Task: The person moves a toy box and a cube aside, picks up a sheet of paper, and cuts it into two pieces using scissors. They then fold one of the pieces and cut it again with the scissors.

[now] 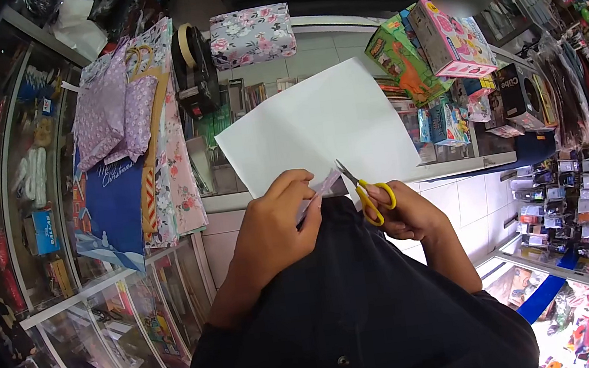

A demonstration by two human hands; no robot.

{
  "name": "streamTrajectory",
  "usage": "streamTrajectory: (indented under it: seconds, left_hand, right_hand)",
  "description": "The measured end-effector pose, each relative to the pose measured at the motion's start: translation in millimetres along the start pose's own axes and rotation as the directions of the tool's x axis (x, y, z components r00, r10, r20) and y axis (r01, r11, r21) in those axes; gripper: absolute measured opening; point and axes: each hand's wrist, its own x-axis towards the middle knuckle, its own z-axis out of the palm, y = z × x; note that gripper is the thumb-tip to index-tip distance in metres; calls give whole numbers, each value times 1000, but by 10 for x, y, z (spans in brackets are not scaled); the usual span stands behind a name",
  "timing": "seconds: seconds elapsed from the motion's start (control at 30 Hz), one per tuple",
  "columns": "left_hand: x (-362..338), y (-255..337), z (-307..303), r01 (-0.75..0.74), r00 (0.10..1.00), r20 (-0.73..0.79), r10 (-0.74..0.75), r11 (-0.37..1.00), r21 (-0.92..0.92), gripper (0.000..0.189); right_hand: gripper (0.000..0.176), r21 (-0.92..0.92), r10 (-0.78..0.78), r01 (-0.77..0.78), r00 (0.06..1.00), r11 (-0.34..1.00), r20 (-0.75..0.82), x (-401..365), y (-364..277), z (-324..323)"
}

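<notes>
A large white sheet of paper [324,125] lies on the glass counter in front of me. My left hand [281,222] pinches a small, crumpled, light-coloured piece at the sheet's near edge; what it is made of is hard to tell. My right hand [412,210] holds yellow-handled scissors [373,204], with fingers at the handle loops. Their blades point up and left, and the tips are beside the small piece, over the near edge of the paper.
Gift bags [116,198] hang or stand at the left. Beyond the paper are a tape dispenser [192,71] and a flower-patterned package [252,36]. A pink box [450,40] and a green dinosaur bag [404,60] are at the right. The counter's metal edge [227,202] runs before me.
</notes>
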Motion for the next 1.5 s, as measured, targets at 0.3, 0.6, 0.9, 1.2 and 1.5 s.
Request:
streamTrajectory:
  seconds: [0.3,0.6,0.9,1.2,1.5]
  left_hand:
    - [-19,38,-87,-40,999,30,40,999,1,12]
    - [-23,50,1,14,997,-73,-16,999,-36,12]
    - [-33,75,58,-7,998,-64,7,1000,-3,12]
    - [-49,111,135,-26,999,-27,27,999,33,11]
    - [-51,164,145,-18,992,122,9,997,76,10]
  right_hand:
    - [56,53,-66,65,998,996,4,3,103,-52]
    - [58,-57,-66,66,998,996,8,-40,111,-63]
    - [63,-43,-52,57,992,997,114,-54,94,-103]
    - [62,-91,-6,10,999,996,47,-48,20,-107]
    - [65,-136,18,-12,999,991,41,13,-42,-161]
